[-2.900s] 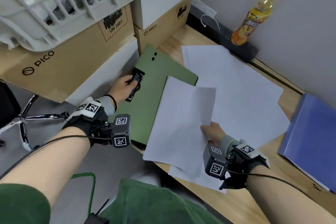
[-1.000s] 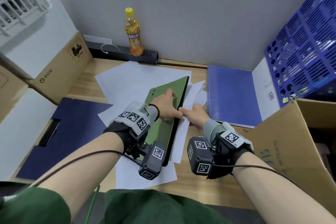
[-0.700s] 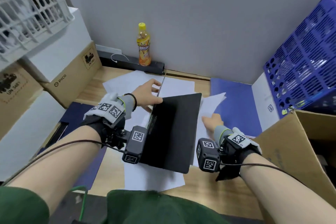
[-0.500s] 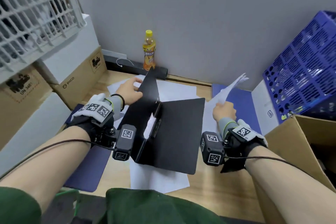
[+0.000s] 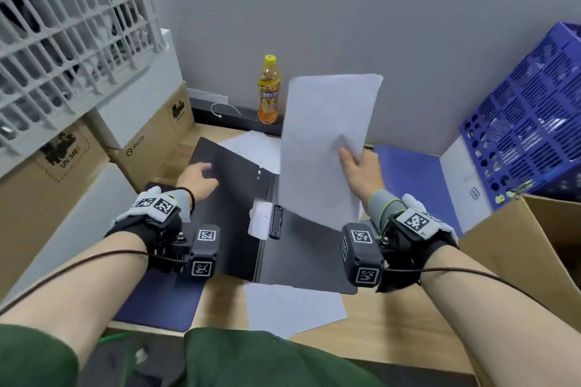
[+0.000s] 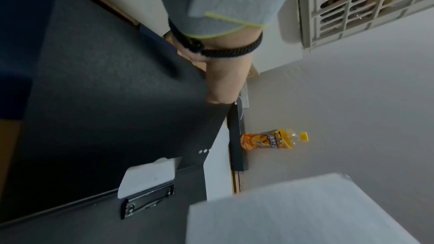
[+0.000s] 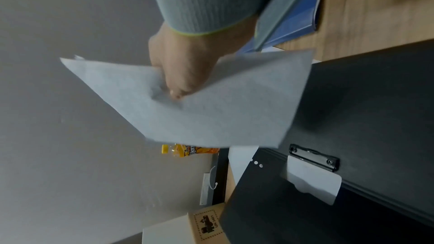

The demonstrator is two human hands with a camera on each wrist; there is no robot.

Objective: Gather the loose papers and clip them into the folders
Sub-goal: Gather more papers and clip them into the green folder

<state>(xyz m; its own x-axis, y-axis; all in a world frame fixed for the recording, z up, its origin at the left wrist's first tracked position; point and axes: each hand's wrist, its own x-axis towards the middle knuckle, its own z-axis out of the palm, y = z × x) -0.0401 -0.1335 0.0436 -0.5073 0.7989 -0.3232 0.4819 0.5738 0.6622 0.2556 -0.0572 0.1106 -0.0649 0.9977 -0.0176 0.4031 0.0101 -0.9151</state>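
Between thumb and curled fingers, the right hand [image 5: 361, 173] has a firm grip on a sheaf of loose white papers [image 5: 327, 148], pinching it at the right edge and holding it nearly upright above the right leaf of the open black folder [image 5: 301, 254]; the sheaf's long axis runs up and away from the person, its lower edge hanging just over that leaf. Down and to the left of this grip sits the folder's black spring clip [image 5: 276, 221], lying along the spine with a small white slip [image 5: 259, 220] beside it. To go under that clip, the papers would probably have to tip down flat and slide left toward the spine. The left hand [image 5: 196, 179] holds nothing: its fingers are loosely extended over the left leaf of the folder, and it is the hand nearer the clip, so it looks better placed to lift the clip. Further out on the wooden worktop [image 5: 393, 320], more loose sheets [image 5: 292, 308] poke out from under the folder's near and far edges, a dark blue folder [image 5: 157, 302] lies to the left and a lighter blue folder [image 5: 412, 179] to the right.
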